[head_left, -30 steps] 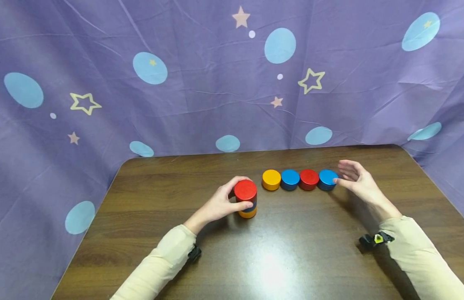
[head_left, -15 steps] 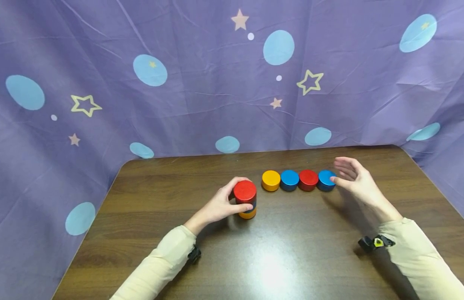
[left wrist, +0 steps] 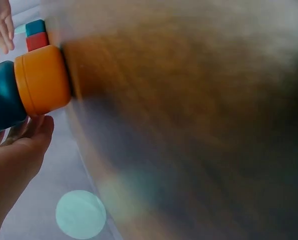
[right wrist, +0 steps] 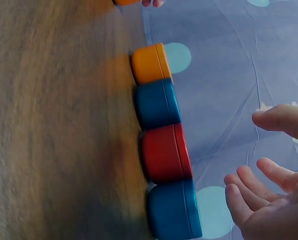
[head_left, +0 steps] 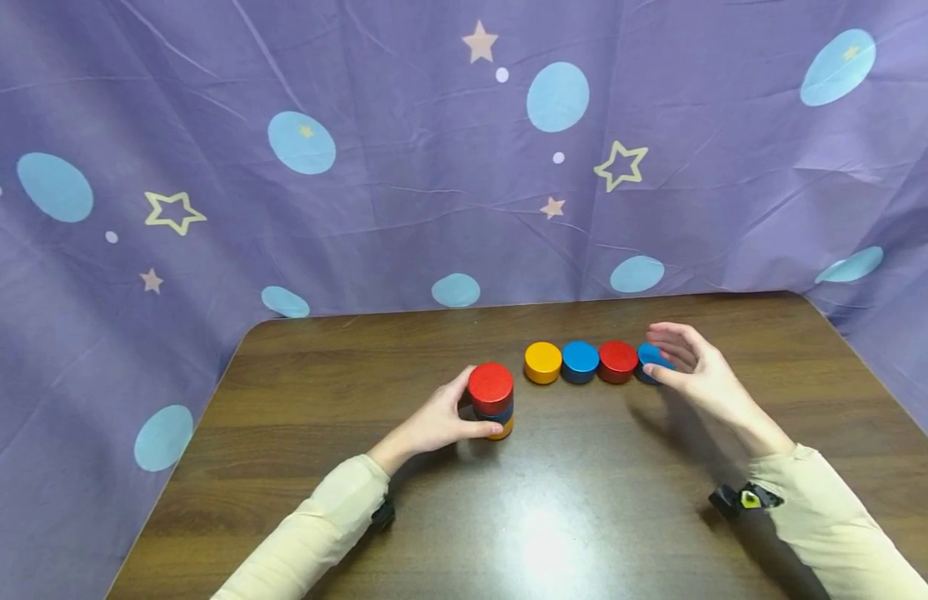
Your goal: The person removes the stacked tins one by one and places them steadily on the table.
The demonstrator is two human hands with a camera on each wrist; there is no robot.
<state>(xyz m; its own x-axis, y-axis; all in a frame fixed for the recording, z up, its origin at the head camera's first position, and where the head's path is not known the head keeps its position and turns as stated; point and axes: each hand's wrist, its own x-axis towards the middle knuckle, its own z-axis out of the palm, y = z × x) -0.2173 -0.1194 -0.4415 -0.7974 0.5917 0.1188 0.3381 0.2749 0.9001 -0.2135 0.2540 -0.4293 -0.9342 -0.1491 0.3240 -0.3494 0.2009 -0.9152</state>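
In the head view, my left hand (head_left: pixel 443 418) holds a stack of round lidded tins, thumb low in front and fingers behind. A red tin (head_left: pixel 491 385) tops the stack, above a blue one (left wrist: pixel 4 95) and an orange one (left wrist: pixel 43 80) at the bottom. My right hand (head_left: pixel 705 377) hovers over the right end of a row of tins, fingers spread and slightly bent. Under it, partly covered, is a blue tin (right wrist: pixel 174 210); the right wrist view shows a gap between hand and tin.
Left of that blue tin, the row continues with a red tin (head_left: pixel 617 361), another blue tin (head_left: pixel 580 362) and a yellow-orange tin (head_left: pixel 542 362), side by side. All stand on a brown wooden table (head_left: pixel 344 375). A purple patterned cloth (head_left: pixel 404 167) hangs behind the table's far edge.
My right hand has moved left and now covers part of the end blue tin. The left hand has slid down the stack, its thumb lower. The tins appear unmoved.
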